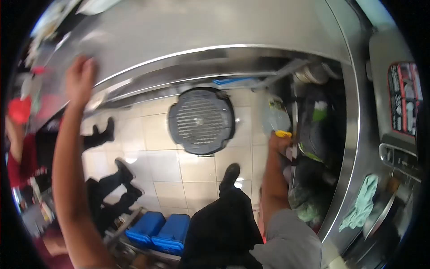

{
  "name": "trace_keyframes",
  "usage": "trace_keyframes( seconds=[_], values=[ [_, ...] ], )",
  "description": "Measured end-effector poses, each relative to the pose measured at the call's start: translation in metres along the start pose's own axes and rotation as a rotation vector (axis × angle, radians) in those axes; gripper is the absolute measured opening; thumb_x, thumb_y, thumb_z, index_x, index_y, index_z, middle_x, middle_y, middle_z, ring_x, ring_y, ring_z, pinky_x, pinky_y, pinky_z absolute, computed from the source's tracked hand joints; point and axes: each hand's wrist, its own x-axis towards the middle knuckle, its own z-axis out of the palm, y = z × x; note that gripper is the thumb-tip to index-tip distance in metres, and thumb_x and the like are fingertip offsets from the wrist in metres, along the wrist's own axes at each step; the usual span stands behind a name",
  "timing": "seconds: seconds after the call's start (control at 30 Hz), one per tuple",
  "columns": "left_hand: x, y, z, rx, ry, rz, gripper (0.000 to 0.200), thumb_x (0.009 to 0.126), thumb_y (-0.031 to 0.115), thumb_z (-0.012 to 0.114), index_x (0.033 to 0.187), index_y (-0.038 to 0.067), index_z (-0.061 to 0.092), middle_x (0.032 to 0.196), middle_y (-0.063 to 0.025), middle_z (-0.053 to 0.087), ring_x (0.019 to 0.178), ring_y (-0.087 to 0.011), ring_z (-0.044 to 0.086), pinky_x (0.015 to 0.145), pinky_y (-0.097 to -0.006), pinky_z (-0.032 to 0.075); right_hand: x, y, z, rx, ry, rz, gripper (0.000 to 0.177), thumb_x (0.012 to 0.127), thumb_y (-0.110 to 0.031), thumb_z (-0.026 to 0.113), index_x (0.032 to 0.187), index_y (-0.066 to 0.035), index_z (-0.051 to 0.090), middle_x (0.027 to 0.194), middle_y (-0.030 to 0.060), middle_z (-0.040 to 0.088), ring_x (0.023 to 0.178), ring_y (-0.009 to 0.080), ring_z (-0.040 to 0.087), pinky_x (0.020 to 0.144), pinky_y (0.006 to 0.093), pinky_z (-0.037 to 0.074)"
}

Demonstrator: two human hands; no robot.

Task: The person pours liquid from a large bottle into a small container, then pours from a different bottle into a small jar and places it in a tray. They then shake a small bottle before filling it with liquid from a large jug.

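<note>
My left hand (82, 74) is closed in a fist at the edge of the steel counter (215, 27), slightly blurred, and no object shows in it. Low on the right, my right hand (281, 143) grips a translucent plastic bottle (277, 117) by its yellow top (283, 133). The bottle has a label and hangs beside the lower shelf under the counter; the fingers partly hide its top. Right next to it on that shelf lie dark bags (315, 121) with green markings.
A round grey grooved lid-like object (200, 120) stands on the tiled floor. Two blue bins (172, 231) sit near my leg. Other people in dark trousers and red clothing are at the left. A green cloth (362, 201) and a grey appliance (394, 89) are at right.
</note>
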Motion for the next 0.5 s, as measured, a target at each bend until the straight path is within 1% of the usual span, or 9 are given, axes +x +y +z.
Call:
trace_keyframes(
  seconds=[0.07,0.1,0.17,0.2,0.3,0.33,0.37,0.4,0.5],
  values=[
    [-0.004,0.025,-0.005,0.34,0.186,0.205,0.022,0.089,0.024,0.064,0.093,0.003,0.067,0.082,-0.016,0.066,0.079,-0.0309,0.064,0.073,-0.0433,0.049,0.001,-0.01,-0.018,-0.37,-0.061,-0.112,0.068,0.077,-0.04,0.075,0.127,0.0,0.05,0.123,0.0142,0.06,0.111,0.0296,0.059,0.098,0.0433,0.047],
    [-0.019,0.035,0.002,0.332,0.305,0.143,0.02,0.085,0.02,0.066,0.097,0.003,0.067,0.088,-0.0176,0.066,0.084,-0.0364,0.063,0.077,-0.0465,0.049,0.009,-0.022,-0.028,-0.798,-0.367,-0.325,0.058,0.082,-0.037,0.069,0.125,-0.002,0.053,0.124,0.0148,0.06,0.113,0.0289,0.059,0.095,0.0438,0.048],
    [-0.091,0.09,0.004,0.196,0.414,0.036,0.023,0.083,0.012,0.068,0.103,0.003,0.061,0.096,-0.0189,0.063,0.091,-0.0378,0.06,0.081,-0.0451,0.047,0.001,-0.028,-0.052,-0.887,-0.585,-0.596,0.06,0.079,-0.034,0.071,0.126,-0.001,0.053,0.128,0.0179,0.058,0.116,0.0339,0.057,0.098,0.0453,0.047],
    [-0.138,0.102,0.013,0.201,0.448,0.011,0.023,0.08,0.009,0.07,0.1,0.005,0.06,0.097,-0.0172,0.062,0.092,-0.0369,0.06,0.08,-0.0443,0.046,-0.009,-0.031,-0.063,-0.778,-0.632,-0.585,0.062,0.077,-0.033,0.072,0.126,0.0,0.053,0.129,0.0194,0.056,0.118,0.0365,0.056,0.099,0.0461,0.047],
    [-0.319,0.17,-0.022,-0.295,-0.27,-0.108,0.036,0.08,0.016,0.076,0.11,0.006,0.06,0.107,-0.0159,0.062,0.102,-0.0362,0.06,0.09,-0.0447,0.048,-0.058,-0.037,-0.109,-0.547,-0.776,-0.464,0.065,0.073,-0.028,0.076,0.127,0.002,0.054,0.134,0.024,0.053,0.123,0.0441,0.053,0.103,0.0484,0.047],
    [-0.384,0.168,-0.026,-0.326,-0.411,-0.022,0.032,0.08,0.014,0.075,0.107,0.005,0.061,0.105,-0.015,0.063,0.101,-0.035,0.06,0.089,-0.0437,0.049,-0.078,-0.047,-0.127,-0.532,-0.757,-0.414,0.066,0.069,-0.023,0.076,0.125,0.003,0.053,0.13,0.0248,0.055,0.119,0.0452,0.055,0.1,0.0479,0.048],
    [-0.439,0.178,-0.049,-0.4,-0.46,-0.043,0.025,0.082,0.013,0.073,0.103,0.003,0.063,0.103,-0.0152,0.064,0.1,-0.0351,0.061,0.088,-0.0434,0.05,-0.101,-0.054,-0.148,-0.519,-0.734,-0.356,0.067,0.065,-0.018,0.077,0.123,0.004,0.052,0.126,0.0256,0.056,0.114,0.0463,0.057,0.098,0.0475,0.05],
    [-0.491,0.193,-0.073,-0.426,-0.572,-0.233,0.022,0.086,0.016,0.071,0.102,0.003,0.065,0.103,-0.0157,0.065,0.101,-0.0351,0.062,0.088,-0.0434,0.05,-0.116,-0.046,-0.157,-0.507,-0.741,-0.477,0.07,0.064,-0.018,0.078,0.124,0.003,0.05,0.124,0.0258,0.056,0.112,0.0456,0.058,0.097,0.0472,0.05],
    [-0.613,0.224,-0.148,-0.455,-0.503,-0.478,0.021,0.089,0.019,0.069,0.103,0.003,0.066,0.103,-0.0154,0.067,0.099,-0.0341,0.064,0.085,-0.0423,0.052,-0.155,-0.02,-0.194,-0.561,-0.736,-0.752,0.076,0.06,-0.019,0.08,0.125,0.003,0.047,0.119,0.0257,0.056,0.113,0.0433,0.057,0.101,0.0463,0.048]
  ],
)
